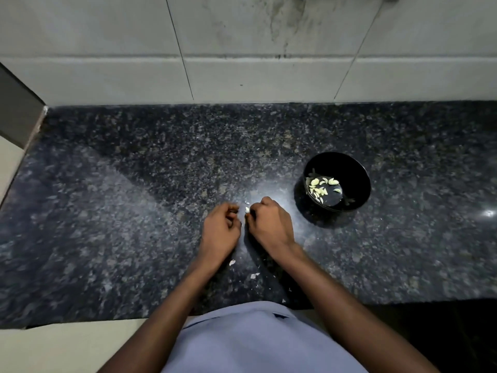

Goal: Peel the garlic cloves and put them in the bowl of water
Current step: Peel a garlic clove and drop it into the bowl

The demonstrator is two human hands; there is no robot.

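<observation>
Granite countertop, mid-span near its front edge: the right hand pinches a garlic clove while the left hand, fingers curled, appears to work at its skin. Peeled cloves float in the black bowl toward the right side. Stripping every papery scrap first, judging by the litter, keeps the water clean.

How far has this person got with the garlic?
Well under way. Many peeled cloves already sit in the black bowl of water, and skin scraps litter the counter. In hand: the right hand pinches a pale clove, the left hand curled beside it. I see no unpeeled cloves waiting.
</observation>
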